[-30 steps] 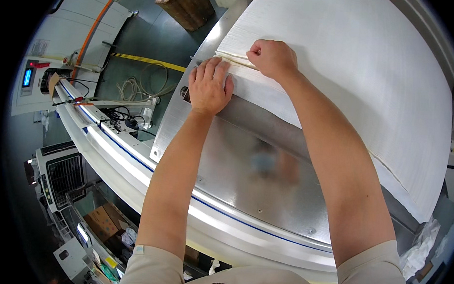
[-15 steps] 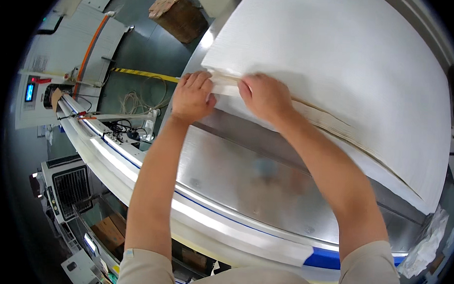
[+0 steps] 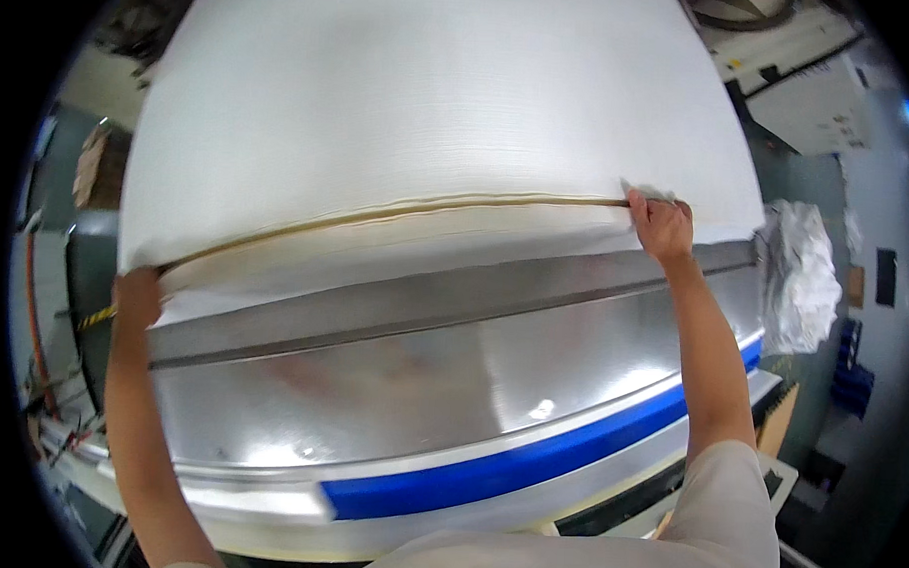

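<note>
Factory floor; steel machine bed [image 3: 451, 374]

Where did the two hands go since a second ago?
Both hands were close together on the tan strip at the edge of the white sheet. They have slid apart along it: the left hand out to the sheet's left end, the right hand to its right end, each pinching the strip. The sheet still lies over the shiny metal table.

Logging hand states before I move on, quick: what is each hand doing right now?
Left hand: closed on the left end of the tan strip at the edge of the white sheet.
Right hand: closed, pinching the strip's right end.
</note>
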`<state>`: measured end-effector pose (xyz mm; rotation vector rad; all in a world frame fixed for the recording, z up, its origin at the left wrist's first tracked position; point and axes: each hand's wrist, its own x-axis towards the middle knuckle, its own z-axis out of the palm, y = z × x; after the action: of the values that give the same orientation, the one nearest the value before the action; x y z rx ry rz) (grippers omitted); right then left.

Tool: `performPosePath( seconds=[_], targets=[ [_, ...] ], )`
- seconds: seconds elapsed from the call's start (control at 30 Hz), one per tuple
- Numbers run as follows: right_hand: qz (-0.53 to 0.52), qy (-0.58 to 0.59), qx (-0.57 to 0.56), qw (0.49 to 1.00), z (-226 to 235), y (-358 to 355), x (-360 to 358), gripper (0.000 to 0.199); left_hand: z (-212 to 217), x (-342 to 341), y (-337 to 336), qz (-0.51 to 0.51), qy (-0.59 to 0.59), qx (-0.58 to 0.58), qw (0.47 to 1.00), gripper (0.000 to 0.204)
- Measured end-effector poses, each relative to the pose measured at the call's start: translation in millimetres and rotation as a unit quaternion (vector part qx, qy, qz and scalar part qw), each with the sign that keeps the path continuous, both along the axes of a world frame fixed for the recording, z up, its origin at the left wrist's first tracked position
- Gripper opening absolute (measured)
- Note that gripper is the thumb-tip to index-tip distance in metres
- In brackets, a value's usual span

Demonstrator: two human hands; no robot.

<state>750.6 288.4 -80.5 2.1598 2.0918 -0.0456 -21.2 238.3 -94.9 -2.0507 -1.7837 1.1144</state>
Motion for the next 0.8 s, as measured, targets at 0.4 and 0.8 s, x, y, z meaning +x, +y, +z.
performPosePath(
  seconds=[0.4,0.8],
  targets=[
    [-0.136,-0.225,-0.132,0.956,18,28,289,0.054,-55,-57,-1,0.164,-0.159,0.092,0.969,0.031],
    [-0.161,-0.237,-0.145,0.947,-5,27,337,0.032,-41,-93,-33,0.062,-0.052,0.064,0.995,0.033]
  ],
)
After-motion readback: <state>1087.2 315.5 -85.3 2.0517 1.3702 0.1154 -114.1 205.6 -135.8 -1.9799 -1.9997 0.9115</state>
